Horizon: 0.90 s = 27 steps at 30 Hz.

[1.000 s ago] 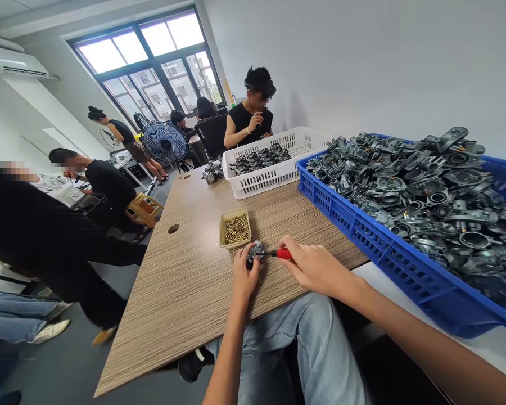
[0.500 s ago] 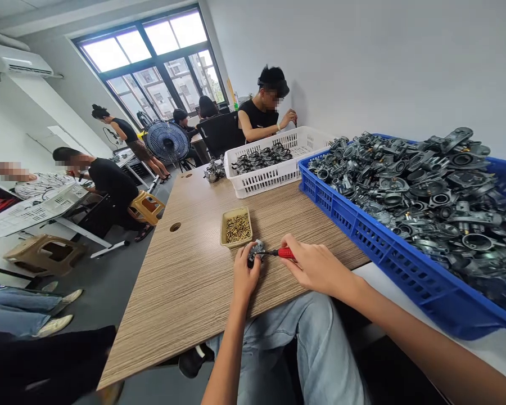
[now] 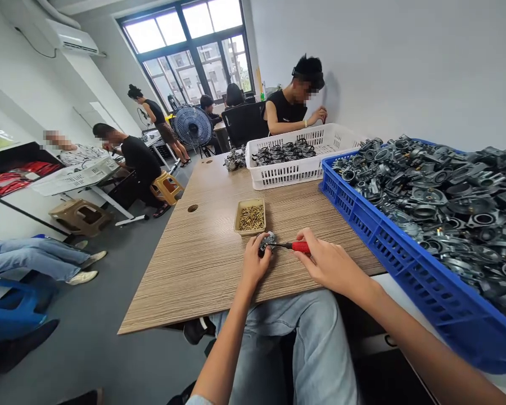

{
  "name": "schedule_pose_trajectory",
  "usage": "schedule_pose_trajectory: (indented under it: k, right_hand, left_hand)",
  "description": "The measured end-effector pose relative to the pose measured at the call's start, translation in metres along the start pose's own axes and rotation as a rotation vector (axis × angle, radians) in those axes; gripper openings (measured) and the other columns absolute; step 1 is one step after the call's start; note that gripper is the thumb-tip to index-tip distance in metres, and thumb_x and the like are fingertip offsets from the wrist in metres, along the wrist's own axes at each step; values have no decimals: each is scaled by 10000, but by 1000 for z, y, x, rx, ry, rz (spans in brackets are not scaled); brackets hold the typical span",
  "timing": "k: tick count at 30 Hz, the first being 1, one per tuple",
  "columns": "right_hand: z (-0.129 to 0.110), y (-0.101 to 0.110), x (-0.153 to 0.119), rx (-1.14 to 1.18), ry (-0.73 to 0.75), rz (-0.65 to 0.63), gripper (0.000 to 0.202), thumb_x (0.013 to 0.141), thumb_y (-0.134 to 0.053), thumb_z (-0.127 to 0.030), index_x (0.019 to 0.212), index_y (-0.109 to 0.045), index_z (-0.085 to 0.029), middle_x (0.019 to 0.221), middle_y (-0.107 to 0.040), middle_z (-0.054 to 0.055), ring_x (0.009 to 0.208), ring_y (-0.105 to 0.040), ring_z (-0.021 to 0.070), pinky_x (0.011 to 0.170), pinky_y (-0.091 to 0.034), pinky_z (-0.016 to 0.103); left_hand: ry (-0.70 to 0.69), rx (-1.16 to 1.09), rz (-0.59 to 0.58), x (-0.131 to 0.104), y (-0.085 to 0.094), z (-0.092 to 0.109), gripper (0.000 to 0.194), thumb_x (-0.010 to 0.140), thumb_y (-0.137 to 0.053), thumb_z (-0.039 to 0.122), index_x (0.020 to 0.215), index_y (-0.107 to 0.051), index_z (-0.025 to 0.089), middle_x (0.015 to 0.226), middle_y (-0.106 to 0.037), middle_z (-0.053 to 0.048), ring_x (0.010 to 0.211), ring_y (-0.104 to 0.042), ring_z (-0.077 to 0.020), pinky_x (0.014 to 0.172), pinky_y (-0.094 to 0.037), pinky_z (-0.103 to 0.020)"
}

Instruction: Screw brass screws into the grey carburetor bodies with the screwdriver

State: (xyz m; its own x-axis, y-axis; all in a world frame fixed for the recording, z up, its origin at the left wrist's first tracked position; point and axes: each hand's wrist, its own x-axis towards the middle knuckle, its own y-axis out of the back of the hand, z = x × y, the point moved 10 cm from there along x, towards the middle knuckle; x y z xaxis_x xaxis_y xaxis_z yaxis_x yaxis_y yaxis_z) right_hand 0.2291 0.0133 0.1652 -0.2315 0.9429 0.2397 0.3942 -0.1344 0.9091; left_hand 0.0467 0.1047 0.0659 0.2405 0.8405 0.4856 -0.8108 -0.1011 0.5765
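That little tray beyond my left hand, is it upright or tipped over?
Upright: the tray sits base-down on the table, open top facing up, brass-coloured pieces lying inside.

The head camera has swung leftward, showing more floor [image 3: 118,315] left of the wooden table [image 3: 185,270]. There, a dark-clothed passer-by no longer covers the brown stool [image 3: 73,210]. Beyond the table, a co-worker's [image 3: 284,108] hand [image 3: 318,115], earlier raised near the head, is lowered.
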Motion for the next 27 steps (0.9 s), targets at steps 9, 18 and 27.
schedule_pose_trajectory:
  k: [9, 18, 27]
  right_hand:
    - [1, -8, 0, -245, -138, 23, 270, 1138, -472, -465, 1163, -512, -200, 779, -774, 64, 736, -785, 296, 564, -255, 324]
    - [-9, -6, -2, -74, -53, 22, 138, 1125, -521, -349, 1187, -490, -229, 929, -805, 35, 807, -794, 256, 602, -320, 302]
    - [-5, -9, -1, -8, -74, 25, 185, 1125, -517, -386, 1221, -500, -229, 968, -811, 43, 863, -800, 266, 640, -380, 305]
  left_hand:
    - [13, -12, -1, -1, -2, -5, 424, 994, -602, 220, 1415, -640, 256, 1298, -671, -108, 1220, -639, -271, 1104, -504, -439]
    - [11, -17, -6, -1, -1, -4, 405, 1003, -595, 237, 1405, -640, 253, 1283, -671, -108, 1206, -643, -270, 1096, -504, -441]
    - [21, -24, -7, -1, -1, -4, 406, 1004, -589, 233, 1406, -641, 250, 1298, -668, -110, 1220, -638, -269, 1103, -497, -437]
